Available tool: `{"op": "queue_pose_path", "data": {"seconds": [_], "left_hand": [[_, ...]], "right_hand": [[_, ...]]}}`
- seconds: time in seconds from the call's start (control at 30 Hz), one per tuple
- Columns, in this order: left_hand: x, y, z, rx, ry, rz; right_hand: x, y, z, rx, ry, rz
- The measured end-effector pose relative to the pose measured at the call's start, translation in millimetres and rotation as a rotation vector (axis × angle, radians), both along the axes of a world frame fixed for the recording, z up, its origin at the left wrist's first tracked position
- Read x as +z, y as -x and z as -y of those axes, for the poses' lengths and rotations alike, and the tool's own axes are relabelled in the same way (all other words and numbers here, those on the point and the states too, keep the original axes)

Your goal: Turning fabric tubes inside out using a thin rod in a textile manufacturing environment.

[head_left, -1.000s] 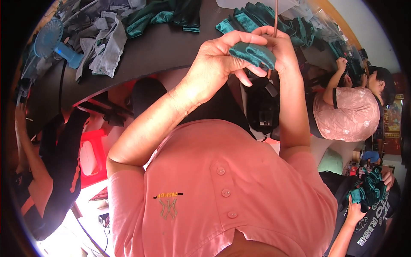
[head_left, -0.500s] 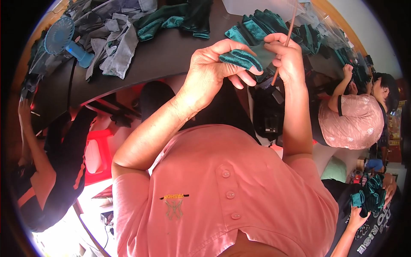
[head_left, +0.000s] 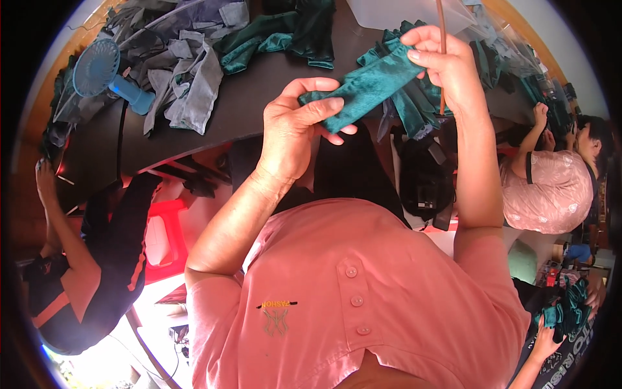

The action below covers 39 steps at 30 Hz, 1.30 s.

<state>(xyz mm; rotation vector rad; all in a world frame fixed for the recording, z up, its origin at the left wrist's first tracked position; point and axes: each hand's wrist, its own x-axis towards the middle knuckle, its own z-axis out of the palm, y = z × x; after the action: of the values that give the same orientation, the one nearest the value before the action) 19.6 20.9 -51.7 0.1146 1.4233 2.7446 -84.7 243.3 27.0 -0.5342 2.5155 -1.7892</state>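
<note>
A flat strip of green velvet fabric (head_left: pixel 372 87) is stretched slantwise between my two hands, above the near edge of the dark table. My left hand (head_left: pixel 301 113) pinches its lower left end between thumb and fingers. At the upper right end, the fingertips of my right hand (head_left: pixel 444 61) grip the strip. A thin brown stick (head_left: pixel 443 39) also sits upright in my right hand, passing between its fingers. Just behind the strip lie more green velvet pieces (head_left: pixel 414 117), partly hidden by it.
Grey fabric pieces (head_left: pixel 194 91) and a blue fan (head_left: pixel 97 68) lie on the dark table (head_left: pixel 188 133) at left. Dark green velvet (head_left: pixel 275 42) is at the back, beside a translucent bin (head_left: pixel 408 13). Co-workers sit left and right; one holds green fabric (head_left: pixel 567 308).
The velvet piece was bunched around my left fingers and now lies flat, drawn out between both hands. My right hand has moved up and right, the left hand slightly down and left.
</note>
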Motion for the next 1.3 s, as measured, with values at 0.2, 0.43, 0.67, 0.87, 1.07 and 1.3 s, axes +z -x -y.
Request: {"op": "queue_pose_path", "data": {"seconds": [0.2,0.43,0.67,0.87,1.07,1.3], "left_hand": [[4.9,20.3,8.1,0.209,0.115,0.104],[32.8,80.3,28.2,0.356,0.401,0.151],[19.1,132.7,62.8,0.455,0.505,0.262],[5.3,151.8,50.5,0.221,0.894,0.264],[-17.8,152.3,65.3,0.35,1.53,-0.157],[3.2,115.0,7.9,0.426,1.18,-0.607]], "right_hand": [[19.5,37.4,42.4,0.083,0.055,-0.007],[16.4,148.4,86.7,0.163,-0.072,-0.243],[20.8,163.6,150.4,0.101,-0.765,-0.577],[-47.7,196.6,155.1,-0.06,-0.785,-0.484],[-18.7,140.5,179.9,-0.188,-1.134,-0.519],[56.8,42.2,64.5,-0.105,-0.692,-0.349]]}}
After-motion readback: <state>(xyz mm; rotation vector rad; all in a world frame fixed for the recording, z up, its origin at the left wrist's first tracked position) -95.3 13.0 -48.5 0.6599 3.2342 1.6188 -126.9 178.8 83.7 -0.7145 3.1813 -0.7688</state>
